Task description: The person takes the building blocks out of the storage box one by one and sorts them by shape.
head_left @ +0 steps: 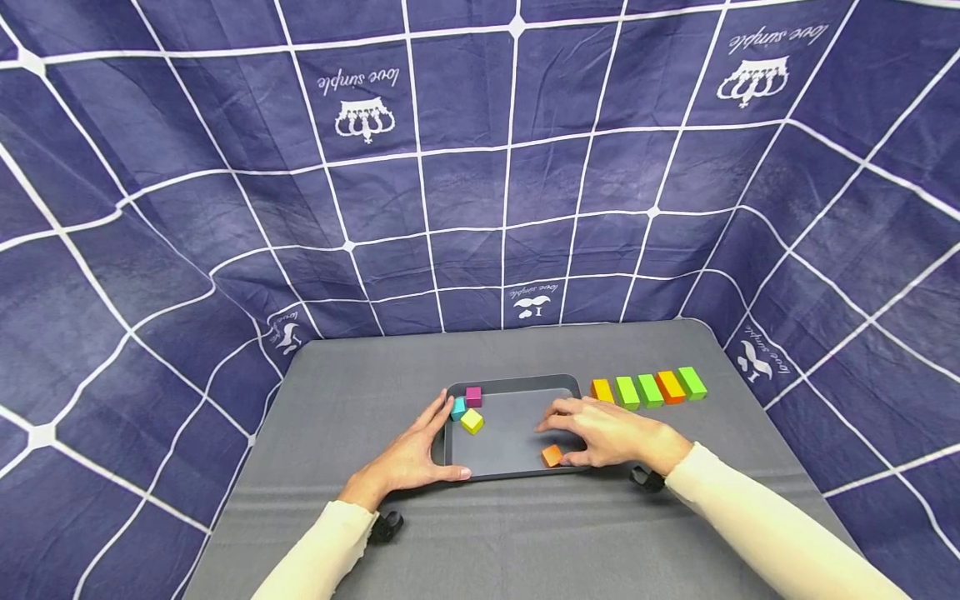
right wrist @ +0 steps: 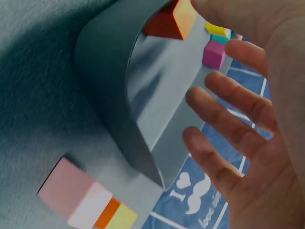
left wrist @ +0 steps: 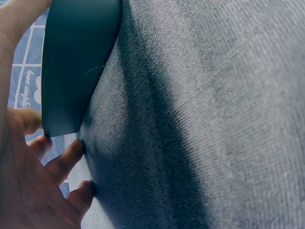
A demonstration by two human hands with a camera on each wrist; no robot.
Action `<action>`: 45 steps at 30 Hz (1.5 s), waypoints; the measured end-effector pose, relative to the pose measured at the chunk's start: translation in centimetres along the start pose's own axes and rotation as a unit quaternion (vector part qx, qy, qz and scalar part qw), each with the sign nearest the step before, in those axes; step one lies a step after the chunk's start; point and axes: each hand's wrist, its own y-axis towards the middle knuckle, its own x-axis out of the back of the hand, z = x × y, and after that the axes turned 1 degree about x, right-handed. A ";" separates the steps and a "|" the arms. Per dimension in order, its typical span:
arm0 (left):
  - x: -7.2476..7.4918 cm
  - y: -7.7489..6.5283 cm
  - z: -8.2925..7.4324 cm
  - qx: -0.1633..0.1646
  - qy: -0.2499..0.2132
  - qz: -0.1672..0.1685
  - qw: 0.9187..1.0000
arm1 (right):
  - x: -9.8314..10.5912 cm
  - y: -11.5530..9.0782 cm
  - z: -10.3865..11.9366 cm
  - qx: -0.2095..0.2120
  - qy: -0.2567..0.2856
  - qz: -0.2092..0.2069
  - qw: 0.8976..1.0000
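A shallow dark grey tray (head_left: 513, 477) lies on the table. My left hand (head_left: 405, 458) spans its left end, fingertips at the far left corner and thumb at the near edge. In the left wrist view its fingers (left wrist: 64, 160) are spread against the tray wall (left wrist: 78, 71). Over the tray's right end is my right hand (head_left: 611, 429), its thumb beside an orange cube (head_left: 552, 456) in the near right corner; the other fingers (right wrist: 221, 152) stand apart from that cube. A purple cube (head_left: 473, 397), a cyan cube (head_left: 458, 409) and a yellow cube (head_left: 472, 421) cluster at the far left inside.
Right of the tray runs a row of several blocks: a yellow-orange block (head_left: 602, 391), green blocks (head_left: 627, 392) and an orange block (head_left: 671, 387). Grey cloth (head_left: 517, 533) covers the table. A blue curtain with white lines (head_left: 465, 192) hangs behind and at both sides.
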 end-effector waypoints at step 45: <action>0.0 -0.1 0.3 -0.001 -0.008 0.005 1.000 | 0.4 1.2 0.4 0.015 0.068 0.032 0.997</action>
